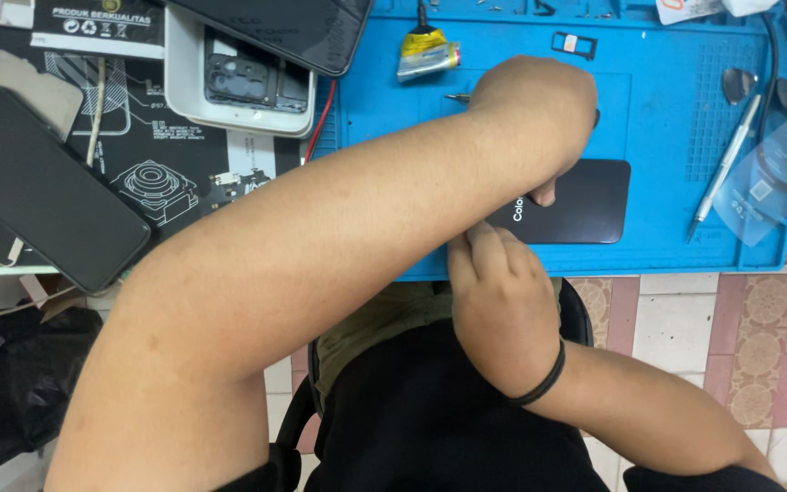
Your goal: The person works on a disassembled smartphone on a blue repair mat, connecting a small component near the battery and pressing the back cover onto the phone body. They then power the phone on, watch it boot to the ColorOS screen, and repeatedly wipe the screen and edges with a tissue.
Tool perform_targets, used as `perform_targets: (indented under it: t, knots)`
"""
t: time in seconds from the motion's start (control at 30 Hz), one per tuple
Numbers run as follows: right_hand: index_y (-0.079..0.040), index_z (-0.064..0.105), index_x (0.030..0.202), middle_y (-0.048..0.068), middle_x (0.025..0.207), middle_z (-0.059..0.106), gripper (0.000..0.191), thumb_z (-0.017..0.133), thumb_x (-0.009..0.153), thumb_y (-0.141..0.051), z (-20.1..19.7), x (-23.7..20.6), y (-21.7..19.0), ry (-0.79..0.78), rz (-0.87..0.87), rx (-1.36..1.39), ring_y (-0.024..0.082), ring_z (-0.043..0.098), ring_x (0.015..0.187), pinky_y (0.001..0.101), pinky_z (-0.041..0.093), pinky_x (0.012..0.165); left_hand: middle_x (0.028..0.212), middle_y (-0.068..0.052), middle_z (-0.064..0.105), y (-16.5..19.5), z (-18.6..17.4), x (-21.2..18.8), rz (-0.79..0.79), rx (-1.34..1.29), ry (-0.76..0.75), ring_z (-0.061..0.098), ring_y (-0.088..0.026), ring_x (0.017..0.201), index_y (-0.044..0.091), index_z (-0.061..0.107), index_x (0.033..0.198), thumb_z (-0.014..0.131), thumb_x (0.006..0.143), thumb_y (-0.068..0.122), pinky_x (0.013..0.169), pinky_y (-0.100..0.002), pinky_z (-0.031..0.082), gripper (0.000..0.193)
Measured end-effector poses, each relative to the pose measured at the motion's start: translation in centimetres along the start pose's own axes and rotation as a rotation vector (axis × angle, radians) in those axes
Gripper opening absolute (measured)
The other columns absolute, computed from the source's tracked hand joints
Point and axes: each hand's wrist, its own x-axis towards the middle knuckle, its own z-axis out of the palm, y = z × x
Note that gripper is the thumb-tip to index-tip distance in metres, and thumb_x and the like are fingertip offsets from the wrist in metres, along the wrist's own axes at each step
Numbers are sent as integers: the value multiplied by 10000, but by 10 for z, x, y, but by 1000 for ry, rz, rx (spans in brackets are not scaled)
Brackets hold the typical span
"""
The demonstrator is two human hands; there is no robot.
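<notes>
Item count, visible work area:

- Hands: two, one left hand (535, 109) and one right hand (494, 292).
- Dark phone back cover (585, 205): one.
- Blue work mat (667, 109): one.
- Yellow-and-silver glue tube (427, 52): one.
- Silver metal tool (726, 169): one.
- Small black card tray (574, 43): one.
- White tray (184, 100) with a phone frame: one.
- Black elastic wristband (544, 378): one.

Left forearm crossed far over to the right, left hand (539, 114) bent down at the wrist, fingers curled; right hand (494, 282) below it, fingers bunched, knuckles up.
</notes>
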Motion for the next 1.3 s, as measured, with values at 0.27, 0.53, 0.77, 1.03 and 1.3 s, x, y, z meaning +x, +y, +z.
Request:
perform_targets:
  t: [0.27,0.53,0.77,1.03,1.3]
  knots:
    - [14,708,1056,166,1093,645,238,614,840,-16,16,31,13,28,114,44,358,627,989,462,514,831,850,-71,784,2,2,-6,3,-9,38,771,-236,822,90,795,890,928,644,161,689,-413,600,289]
    - [44,651,1313,163,1232,643,538,580,783,-15,-5,-12,23,-92,-148,45,324,632,1088,411,523,939,903,-80,757,-5,2,-8,86,20,96,743,-286,873,115,785,968,957,590,201,705,-443,590,425]
    - [15,640,1347,119,1277,654,502,605,849,-40,-19,-22,55,-124,-259,27,265,643,1117,390,521,941,926,-61,761,-7,10,-2,58,22,111,732,-292,904,150,756,1048,963,586,242,723,-461,580,514]
    - [17,639,1336,116,1193,649,526,649,824,-105,-20,-8,69,-132,-445,44,262,661,1043,392,553,900,954,-57,749,-4,10,-4,100,94,186,728,-307,941,202,733,1083,1000,533,326,729,-473,576,624]
    - [-28,671,1332,91,1246,647,505,654,830,-75,-35,-27,122,-184,-480,-59,233,675,1075,371,554,896,836,-14,743,-14,25,2,157,-15,255,714,-261,865,169,740,858,979,528,325,687,-450,540,436]
